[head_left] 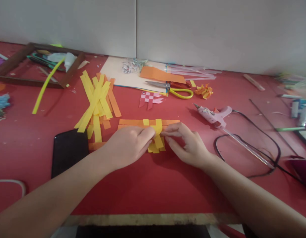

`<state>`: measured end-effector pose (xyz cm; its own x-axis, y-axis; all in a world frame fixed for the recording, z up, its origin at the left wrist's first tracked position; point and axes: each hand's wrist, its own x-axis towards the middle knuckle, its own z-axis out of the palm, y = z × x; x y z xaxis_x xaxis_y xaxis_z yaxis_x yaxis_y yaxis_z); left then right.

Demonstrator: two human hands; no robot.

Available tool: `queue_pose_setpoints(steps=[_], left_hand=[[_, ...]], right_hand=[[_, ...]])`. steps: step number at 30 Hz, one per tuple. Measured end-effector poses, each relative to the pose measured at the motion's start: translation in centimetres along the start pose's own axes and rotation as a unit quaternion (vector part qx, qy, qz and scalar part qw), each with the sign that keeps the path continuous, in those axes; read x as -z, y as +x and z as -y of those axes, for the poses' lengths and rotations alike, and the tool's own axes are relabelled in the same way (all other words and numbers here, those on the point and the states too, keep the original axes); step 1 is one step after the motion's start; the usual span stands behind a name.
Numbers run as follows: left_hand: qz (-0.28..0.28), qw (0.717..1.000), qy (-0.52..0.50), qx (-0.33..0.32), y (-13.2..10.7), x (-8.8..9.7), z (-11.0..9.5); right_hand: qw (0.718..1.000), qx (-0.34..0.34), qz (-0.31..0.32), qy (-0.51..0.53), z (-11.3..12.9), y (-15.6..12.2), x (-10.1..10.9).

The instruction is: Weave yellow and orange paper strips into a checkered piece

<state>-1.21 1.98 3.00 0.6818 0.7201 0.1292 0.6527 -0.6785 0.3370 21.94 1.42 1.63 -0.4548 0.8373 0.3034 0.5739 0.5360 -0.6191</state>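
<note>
Several yellow strips (158,140), left hand (133,142) at their left pinching one, right hand (189,145) opposite, grip unclear

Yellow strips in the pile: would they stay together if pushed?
Probably not: the yellow strips lie loosely crossed, so they would likely slide apart. Looking thin and paper-like, they are probably light and easily bent.

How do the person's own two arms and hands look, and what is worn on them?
The left forearm and right forearm are bare, no sleeve visible. The left grip and right grip are ungloved human hands; no ring, watch or bracelet shows.
</note>
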Motion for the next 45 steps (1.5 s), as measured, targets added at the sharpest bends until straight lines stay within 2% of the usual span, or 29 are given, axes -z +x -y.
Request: queue_pose_setpoints(steps=[4, 8, 14, 24, 32, 36, 40, 45], left_hand=[[0.001, 1.0, -0.01, 0.009, 0.1, 0.0, 0.0], [0.001, 1.0, -0.019, -0.004, 0.1, -0.2, -0.1], [-0.004, 0.999, -0.034, -0.019, 0.1, -0.4, 0.0], [-0.033, 0.997, -0.051, -0.038, 0.3, -0.8, 0.3], [-0.002, 0.999, -0.051, -0.016, 0.4, -0.8, 0.2], [-0.017, 0.999, -0.041, -0.029, 0.4, -0.9, 0.3], [-0.01, 0.997, -0.041, -0.058, 0.5, -1.0, 0.4], [0.022, 0.998, -0.015, -0.052, 0.5, -1.0, 0.4]], right_hand=[[0.994, 0.092, 0.044, -0.028, -0.1, 0.2, 0.4], [0.989, 0.136, 0.04, -0.04, -0.3, 0.4, 0.4], [0.992, 0.104, 0.046, -0.058, -0.7, 0.0, 0.0], [0.991, 0.094, 0.036, -0.083, -0.9, -0.1, 0.2], [0.992, 0.1, 0.033, -0.064, -1.1, -0.4, 0.1], [0.993, 0.089, 0.032, -0.066, -1.0, -0.4, 0.1], [0.993, 0.091, 0.009, -0.075, -0.9, -0.4, 0.1], [0.993, 0.081, -0.021, -0.085, -0.7, -0.3, 0.0]])
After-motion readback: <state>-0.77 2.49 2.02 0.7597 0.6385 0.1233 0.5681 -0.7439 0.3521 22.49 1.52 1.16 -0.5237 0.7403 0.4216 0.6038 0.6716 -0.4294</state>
